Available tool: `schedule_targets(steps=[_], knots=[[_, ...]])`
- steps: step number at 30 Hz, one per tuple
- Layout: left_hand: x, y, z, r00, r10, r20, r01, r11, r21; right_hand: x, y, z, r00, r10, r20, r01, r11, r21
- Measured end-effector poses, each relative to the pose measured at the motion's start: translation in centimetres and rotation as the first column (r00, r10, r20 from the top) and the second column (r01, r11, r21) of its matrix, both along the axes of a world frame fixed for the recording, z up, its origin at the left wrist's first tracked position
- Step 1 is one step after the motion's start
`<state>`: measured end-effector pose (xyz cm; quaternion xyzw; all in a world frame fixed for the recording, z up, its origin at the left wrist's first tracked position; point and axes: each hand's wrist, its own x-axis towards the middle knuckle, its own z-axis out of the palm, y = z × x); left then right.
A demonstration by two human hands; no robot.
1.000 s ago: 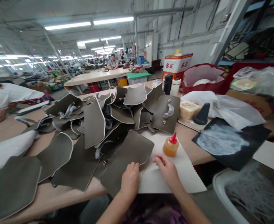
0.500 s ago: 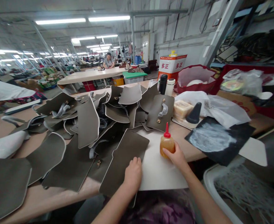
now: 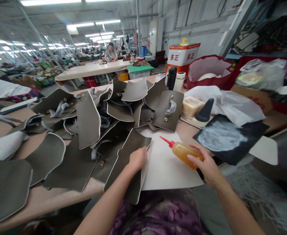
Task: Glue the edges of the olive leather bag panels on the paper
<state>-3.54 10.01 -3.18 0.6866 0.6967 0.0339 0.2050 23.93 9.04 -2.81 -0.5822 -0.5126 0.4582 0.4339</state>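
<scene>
Amber bottle (image 3: 186, 154), red nozzle (image 3: 170, 143), in curled right hand (image 3: 207, 164) — panel (image 3: 123, 167) in clenched left hand (image 3: 138, 159)

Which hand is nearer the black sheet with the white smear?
Right. The right hand, holding the amber bottle, is just this side of the black sheet; the left hand, on a grey panel, is farther left.

I log, right of centre: bottle (image 3: 186, 154) amber, nozzle (image 3: 166, 141) red. Lower centre: panel (image 3: 127, 153) olive-grey, edged white; paper sheet (image 3: 165, 174) white. Bottom: cloth (image 3: 158, 215) mottled purple. Upper right, on my feed: tin (image 3: 183, 54) white and orange-red, lettering (image 3: 174, 57) red.
</scene>
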Motion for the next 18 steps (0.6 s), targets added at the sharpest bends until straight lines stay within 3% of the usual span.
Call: schedule_targets(steps=[4,10,18], knots=[[0.1,0.5,-0.5,0.998,0.03,0.058,-0.029,1.0,-0.011,-1.6,0.0,-0.1,0.978,0.074,0.193,-0.08,0.997,0.023],[0.0,0.6,-1.4,0.989,0.077,0.127,-0.08,0.997,0.016,-3.0,0.2,1.8,0.837,0.151,0.526,-0.279,0.945,0.172],[-0.1,0.7,-1.5,0.98,0.093,0.176,-0.099,0.995,0.025,-4.6,1.4,2.1,0.785,0.153,0.601,-0.354,0.906,0.231]])
